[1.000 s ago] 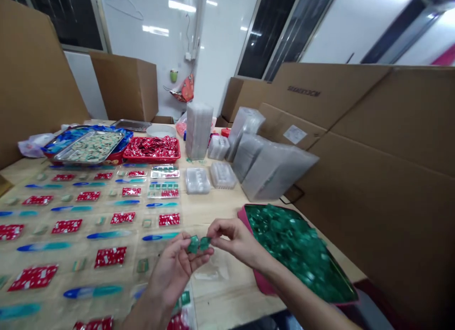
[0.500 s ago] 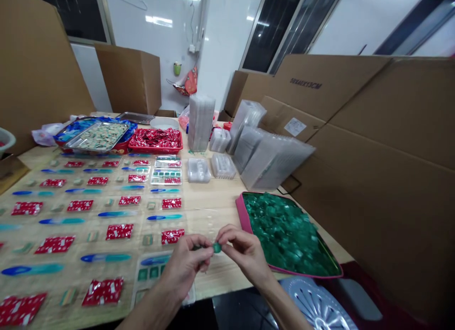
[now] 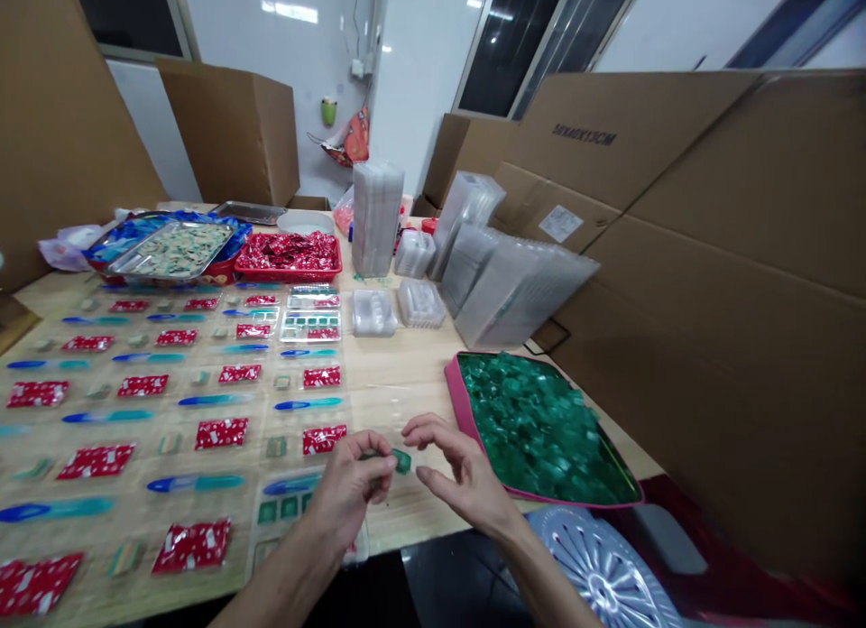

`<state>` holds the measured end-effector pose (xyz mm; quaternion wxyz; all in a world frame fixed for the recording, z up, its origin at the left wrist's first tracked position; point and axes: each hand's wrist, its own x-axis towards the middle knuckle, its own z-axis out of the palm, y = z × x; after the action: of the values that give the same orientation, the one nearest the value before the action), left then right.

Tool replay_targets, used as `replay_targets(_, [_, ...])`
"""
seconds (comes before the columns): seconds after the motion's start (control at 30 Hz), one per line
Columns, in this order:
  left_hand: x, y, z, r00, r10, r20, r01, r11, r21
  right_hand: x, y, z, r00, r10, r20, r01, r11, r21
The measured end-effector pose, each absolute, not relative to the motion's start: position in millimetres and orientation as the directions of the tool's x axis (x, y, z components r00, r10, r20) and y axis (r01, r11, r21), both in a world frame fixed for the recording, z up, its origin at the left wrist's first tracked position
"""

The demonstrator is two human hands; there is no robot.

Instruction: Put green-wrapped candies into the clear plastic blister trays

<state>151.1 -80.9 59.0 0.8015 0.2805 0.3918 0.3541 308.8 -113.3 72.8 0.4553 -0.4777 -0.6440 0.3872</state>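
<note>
My left hand (image 3: 348,493) is closed in a pinch on a small green packet (image 3: 400,460) just above the table's front edge. My right hand (image 3: 458,476) is beside it, fingers spread and curved, holding nothing. Under the hands lies a clear plastic tray (image 3: 288,512) with a blue item and small green packets in its slots. To the right stands a pink tray (image 3: 466,413) heaped with green packets (image 3: 541,425).
Rows of clear trays with red sachets (image 3: 220,432) and blue items (image 3: 193,483) cover the table's left. At the back stand a red basket of red sachets (image 3: 290,253), a metal tray (image 3: 172,252), stacks of clear trays (image 3: 375,217). Cardboard sheets (image 3: 731,276) wall the right side.
My hands have sunk toward the table's front edge. My right hand has let go of the green packet and opened; the left hand keeps it. The view has shifted back.
</note>
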Motion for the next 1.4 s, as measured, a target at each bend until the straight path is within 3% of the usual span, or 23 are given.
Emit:
replay_targets(0.17, [158.6,-78.1,45.7,0.399,0.810,-0.431,-0.354,0.569,0.742,309.9,-116.3,64.2,-0.122,0.969,0.213,0.454,0.245,-0.857])
replay_targets(0.4, [162.3,-65.4,36.2,0.431,0.749,-0.504,-0.518,0.662,0.542,329.6,-76.5,48.0,-0.169,0.972,0.163,0.561,0.231,-0.795])
replay_targets(0.67, [163.5,-57.5,33.4,0.413,0.627,-0.660,-0.570,0.743,0.350,349.9,1.3,14.3,-0.254,0.960,0.114,0.862,0.278,-0.424])
replay_targets(0.87, [156.7,-52.1,36.7,0.437,0.611,-0.660,-0.609,0.741,0.283,347.0,4.8,6.3,-0.296,0.954,0.047,0.876,0.291,-0.384])
replay_targets(0.93, [156.2,-50.4,38.0,0.429,0.619,-0.658,-0.624,0.730,0.280,341.8,-4.6,17.3,-0.289,0.954,0.083,0.862,0.297,-0.411])
replay_targets(1.1, [163.8,-52.0,40.4,0.439,0.655,-0.615,-0.640,0.708,0.298,314.8,-49.4,55.1,-0.374,0.913,0.164,0.635,0.381,-0.672])
replay_targets(1.23, [170.7,-59.6,40.2,0.446,0.690,-0.569,-0.654,0.686,0.318,301.0,-78.6,58.6,-0.348,0.925,0.152,0.620,0.349,-0.703])
replay_targets(1.3, [170.5,-63.7,39.8,0.462,0.711,-0.531,-0.630,0.684,0.368,302.0,-84.8,51.5,-0.253,0.956,0.148,0.562,0.270,-0.782])
replay_targets(1.4, [166.1,-67.8,40.2,0.447,0.777,-0.444,-0.556,0.629,0.542,308.9,-89.1,42.1,-0.150,0.982,0.112,0.359,0.160,-0.919])
